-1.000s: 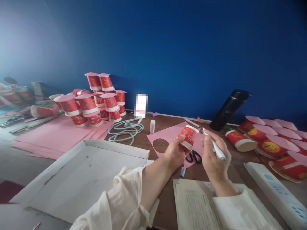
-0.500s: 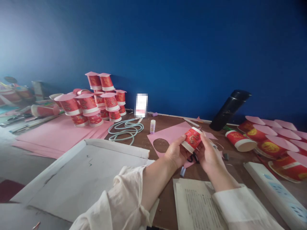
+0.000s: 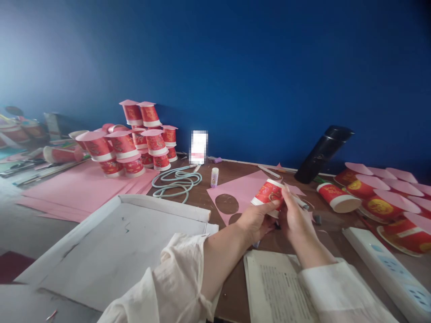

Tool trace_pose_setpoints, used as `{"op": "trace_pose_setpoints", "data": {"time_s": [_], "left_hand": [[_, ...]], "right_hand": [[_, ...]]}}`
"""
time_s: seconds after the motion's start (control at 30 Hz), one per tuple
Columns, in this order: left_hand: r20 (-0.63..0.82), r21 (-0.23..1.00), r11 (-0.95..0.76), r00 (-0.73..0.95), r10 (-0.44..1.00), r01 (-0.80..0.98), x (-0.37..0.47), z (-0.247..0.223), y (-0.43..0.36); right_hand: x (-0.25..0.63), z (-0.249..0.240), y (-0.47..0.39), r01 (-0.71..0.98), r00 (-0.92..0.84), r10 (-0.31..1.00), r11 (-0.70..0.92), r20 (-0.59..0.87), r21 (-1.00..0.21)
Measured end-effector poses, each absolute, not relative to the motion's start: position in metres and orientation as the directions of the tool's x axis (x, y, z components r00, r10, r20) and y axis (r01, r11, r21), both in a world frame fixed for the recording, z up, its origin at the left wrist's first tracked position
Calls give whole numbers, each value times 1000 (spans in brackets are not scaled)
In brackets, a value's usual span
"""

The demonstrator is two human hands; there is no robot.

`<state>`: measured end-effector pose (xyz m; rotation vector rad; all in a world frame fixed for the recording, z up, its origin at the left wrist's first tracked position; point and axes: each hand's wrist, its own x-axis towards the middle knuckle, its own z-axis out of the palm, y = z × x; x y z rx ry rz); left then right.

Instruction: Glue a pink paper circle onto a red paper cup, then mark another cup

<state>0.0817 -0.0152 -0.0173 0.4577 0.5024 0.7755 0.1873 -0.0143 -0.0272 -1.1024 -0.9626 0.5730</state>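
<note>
A red paper cup (image 3: 268,192) with a white rim is tilted between my two hands, its rim end toward the lower left. My left hand (image 3: 257,220) grips it from the near side, the thumb across its printed wall. At its right side, my right hand (image 3: 293,211) has its fingers pressed against the cup. Beneath them lies a pink paper sheet (image 3: 240,186) with round holes cut in it. A glue stick (image 3: 214,178) stands uncapped to the left of the sheet.
Stacked red cups (image 3: 123,144) with pink discs stand at the left, by pink sheets (image 3: 77,188). A white tray (image 3: 111,251) lies in front. At the right are a black bottle (image 3: 321,154), a lying cup (image 3: 336,198), more cups (image 3: 379,202) and a power strip (image 3: 390,269).
The cup has turned, with its rim now farther left. My left hand has shifted lower on it, and its thumb now lies across the wall. My right hand has hardly moved.
</note>
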Motion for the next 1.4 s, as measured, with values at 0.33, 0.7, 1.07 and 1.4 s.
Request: {"op": "trace_pose_setpoints", "data": {"time_s": [0.33,0.7,1.07,1.4], "left_hand": [[-324,475,671,595,735,-569,77,-16,-10],[-291,449,536,450,844,-715,78,-21,-1],[-280,470,519,438,855,-714,76,-20,-3],[-162,668,395,395,904,-631,80,-26,-2]], "right_hand": [[191,-24,-23,342,575,761,110,300,-933],[186,-16,-31,591,515,656,194,552,-783],[178,-8,-41,674,467,550,286,692,-682],[177,-9,-43,712,400,563,307,723,-632]]}}
